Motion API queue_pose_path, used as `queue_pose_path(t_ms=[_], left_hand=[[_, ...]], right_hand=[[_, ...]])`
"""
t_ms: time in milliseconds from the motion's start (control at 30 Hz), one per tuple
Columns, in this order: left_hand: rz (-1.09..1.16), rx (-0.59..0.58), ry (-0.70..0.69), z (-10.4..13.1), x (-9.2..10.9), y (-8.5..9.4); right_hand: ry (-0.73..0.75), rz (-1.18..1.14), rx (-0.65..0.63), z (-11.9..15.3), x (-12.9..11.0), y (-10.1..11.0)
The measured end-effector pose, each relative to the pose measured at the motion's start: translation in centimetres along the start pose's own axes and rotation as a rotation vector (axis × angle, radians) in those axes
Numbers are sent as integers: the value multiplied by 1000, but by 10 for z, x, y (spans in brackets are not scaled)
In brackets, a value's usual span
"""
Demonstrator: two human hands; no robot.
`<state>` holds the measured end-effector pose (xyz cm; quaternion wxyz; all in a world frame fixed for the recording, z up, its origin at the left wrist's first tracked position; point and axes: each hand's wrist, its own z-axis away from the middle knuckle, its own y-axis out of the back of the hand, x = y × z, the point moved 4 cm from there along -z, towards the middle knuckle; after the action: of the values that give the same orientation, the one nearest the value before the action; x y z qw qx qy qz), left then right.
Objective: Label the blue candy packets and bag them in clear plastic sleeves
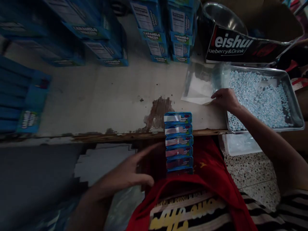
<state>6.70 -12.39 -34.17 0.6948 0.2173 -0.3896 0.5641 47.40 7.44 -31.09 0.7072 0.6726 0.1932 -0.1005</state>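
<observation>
My right hand (226,100) pinches the corner of a clear plastic bag (198,85) that lies flat on the table beside a metal tray. In front of my body, a row of small blue "Caramelo Macizo" packs (179,141) crosses the table's front edge; its near end reaches my red apron (207,163). Left of this row is my left hand (127,170), slightly blurred, with thumb and fingers apart and nothing in it. Whether a fingertip touches the packs I cannot tell.
The metal tray (295,106) holds many small pale blue and white pellets. Behind it stands a black open carton (231,48) with a metal bowl (225,16). Stacked blue boxes (154,35) line the back; more blue packs (29,99) are at left. Worn wood (96,137) edges the table.
</observation>
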Motion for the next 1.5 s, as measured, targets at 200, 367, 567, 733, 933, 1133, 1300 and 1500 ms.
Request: queue_pose_path(t_ms=[200, 367, 567, 733, 933, 1133, 1300, 1500], left_hand=[[-378, 184, -488, -69, 142, -12], [-949, 6, -990, -171, 206, -98], [-1118, -200, -906, -233, 190, -108], [-1204, -112, -956, -201, 170, -76], [-1434, 155, -1160, -176, 137, -41], [-1449, 198, -1205, -184, 130, -29], [-1382, 152, -1225, -192, 153, -36], [-1435, 159, -1199, -195, 162, -39]], right_hand=[[-92, -215, -6, -16, 4, 6], [34, -100, 69, -6, -25, 3], [66, -4, 78, 10, -49, -6], [-18, -98, -31, 19, -58, -40], [39, 127, -114, 33, -94, -56], [84, 88, -179, 25, -108, -49], [188, 6, -73, -2, -128, -51], [100, 231, -158, -13, -136, -55]])
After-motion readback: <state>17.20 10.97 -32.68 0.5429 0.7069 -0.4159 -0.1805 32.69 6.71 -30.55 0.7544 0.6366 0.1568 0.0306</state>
